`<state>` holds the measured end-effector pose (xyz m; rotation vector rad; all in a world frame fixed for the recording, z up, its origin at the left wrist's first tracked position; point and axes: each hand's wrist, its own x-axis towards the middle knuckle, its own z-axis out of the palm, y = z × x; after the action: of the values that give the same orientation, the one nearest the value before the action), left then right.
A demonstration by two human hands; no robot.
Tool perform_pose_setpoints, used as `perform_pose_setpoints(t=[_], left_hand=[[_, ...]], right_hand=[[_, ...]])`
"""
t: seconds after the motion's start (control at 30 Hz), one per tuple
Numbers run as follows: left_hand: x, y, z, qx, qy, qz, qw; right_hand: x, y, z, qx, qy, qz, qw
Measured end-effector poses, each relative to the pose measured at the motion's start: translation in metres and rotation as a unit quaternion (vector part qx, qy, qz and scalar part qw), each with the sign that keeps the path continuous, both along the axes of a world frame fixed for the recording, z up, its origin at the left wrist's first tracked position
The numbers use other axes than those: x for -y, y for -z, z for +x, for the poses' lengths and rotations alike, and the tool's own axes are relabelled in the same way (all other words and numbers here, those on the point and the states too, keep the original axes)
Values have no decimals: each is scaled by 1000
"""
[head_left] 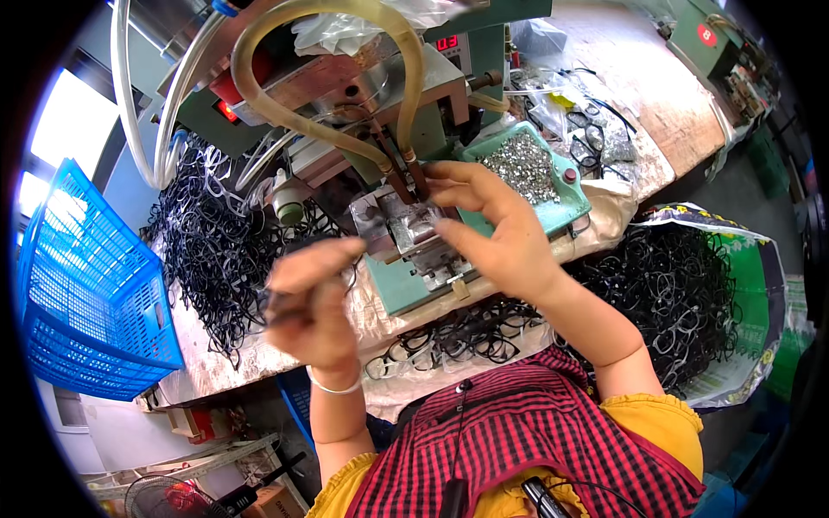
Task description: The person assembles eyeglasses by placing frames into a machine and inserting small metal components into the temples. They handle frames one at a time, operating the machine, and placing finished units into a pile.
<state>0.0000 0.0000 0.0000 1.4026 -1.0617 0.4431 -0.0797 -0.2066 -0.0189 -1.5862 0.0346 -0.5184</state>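
Note:
My left hand (318,298) is smeared by motion in front of the machine's left side. Its fingers are curled, and a dark blurred shape shows among them that I cannot make out. At the machine's metal fixture (413,226), my right hand (501,224) reaches in from the right with thumb and fingers apart. Its fingertips are beside the two copper-coloured electrodes (401,181), and whether they touch anything small is hidden. Black eyeglass frames (216,242) lie heaped left of the machine, and more frames (471,337) lie along the table's near edge.
A green tray (574,207) of small metal parts stands right of the fixture. Hoses (328,9) loop above it. A blue plastic basket (95,293) is at the left. Right of me, a large sack (764,302) holds many black frames. Plastic bags (553,108) lie on the far table.

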Motion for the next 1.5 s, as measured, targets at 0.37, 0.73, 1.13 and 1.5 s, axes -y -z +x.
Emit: perform_pose_setpoints(t=[0.37, 0.73, 1.13, 1.5], left_hand=[[32, 27, -11, 196, 19, 186, 963], [-41, 53, -55, 232, -212, 221, 923], [-164, 36, 29, 98, -331, 532, 774], [-137, 109, 62, -168, -287, -7, 943]], right_hand=[[109, 114, 6, -37, 276, -460, 843], [137, 92, 37, -22, 302, -481, 822], [88, 83, 52, 15, 213, -278, 937], [110, 97, -33, -48, 296, -276, 913]])
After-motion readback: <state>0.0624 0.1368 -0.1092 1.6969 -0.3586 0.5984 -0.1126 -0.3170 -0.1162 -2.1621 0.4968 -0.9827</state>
